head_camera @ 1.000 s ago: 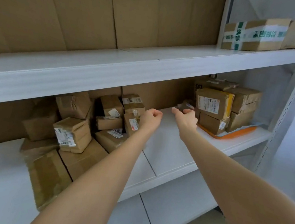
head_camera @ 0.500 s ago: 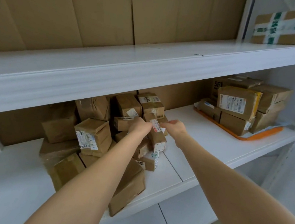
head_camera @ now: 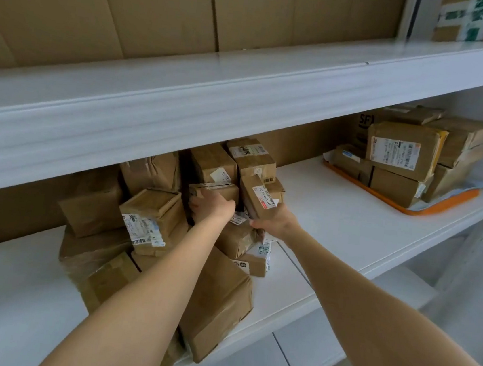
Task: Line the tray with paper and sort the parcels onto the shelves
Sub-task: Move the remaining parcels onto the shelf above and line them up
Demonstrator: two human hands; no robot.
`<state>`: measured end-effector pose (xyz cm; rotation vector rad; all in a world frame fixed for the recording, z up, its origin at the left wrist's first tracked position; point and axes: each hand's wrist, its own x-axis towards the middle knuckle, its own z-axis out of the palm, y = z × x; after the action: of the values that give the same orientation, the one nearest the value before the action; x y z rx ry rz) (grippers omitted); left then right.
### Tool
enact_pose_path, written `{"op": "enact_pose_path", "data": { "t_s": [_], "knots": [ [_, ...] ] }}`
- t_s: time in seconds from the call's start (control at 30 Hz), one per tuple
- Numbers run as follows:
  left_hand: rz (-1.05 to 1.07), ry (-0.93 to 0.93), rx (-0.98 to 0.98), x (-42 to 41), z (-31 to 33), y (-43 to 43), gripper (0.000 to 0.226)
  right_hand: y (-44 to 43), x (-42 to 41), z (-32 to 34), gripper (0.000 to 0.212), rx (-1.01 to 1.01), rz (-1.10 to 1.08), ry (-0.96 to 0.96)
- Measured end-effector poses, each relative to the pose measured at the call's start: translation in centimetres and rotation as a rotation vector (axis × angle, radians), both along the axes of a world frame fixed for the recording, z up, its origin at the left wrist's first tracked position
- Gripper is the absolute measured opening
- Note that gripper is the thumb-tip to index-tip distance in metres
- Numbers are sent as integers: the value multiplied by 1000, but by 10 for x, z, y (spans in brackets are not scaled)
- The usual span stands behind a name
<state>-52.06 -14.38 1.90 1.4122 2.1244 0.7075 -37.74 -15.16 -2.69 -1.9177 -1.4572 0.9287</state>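
white shelf (head_camera: 336, 211): both arms outstretched, left hand (head_camera: 212, 210) grips a small parcel (head_camera: 218, 188), right hand (head_camera: 274, 223) grips a tilted parcel (head_camera: 258, 198).

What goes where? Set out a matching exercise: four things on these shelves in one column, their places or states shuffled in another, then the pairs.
1. orange tray
2. green-taped box
3. left hand
4. right hand

A. on the upper shelf, far right
B. gripping a small parcel in the pile
C. on the middle shelf, right end, under stacked parcels
D. holding the tilted parcel with a red-edged white label

Pairs: 1-C, 2-A, 3-B, 4-D
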Motion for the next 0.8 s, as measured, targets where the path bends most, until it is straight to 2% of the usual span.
{"op": "enact_pose_path", "data": {
  "t_s": [0.13,0.3,0.4,0.6,0.8],
  "knots": [
    [-4,-8,17,-10,1,14,84,1,3,0,79,-26,-19,-82],
    [-155,39,-102,-10,-5,20,78,1,11,3,63,-79,-41,-81],
    [-171,59,-109,-2,-6,19,78,-1,20,2,55,-104,-84,-75],
    [-195,112,-98,15,-8,15,80,-6,44,4,49,-114,-172,-79],
    [-174,122,-82,27,-8,5,87,-16,59,10,54,-174,-185,-38]
  ]
}}
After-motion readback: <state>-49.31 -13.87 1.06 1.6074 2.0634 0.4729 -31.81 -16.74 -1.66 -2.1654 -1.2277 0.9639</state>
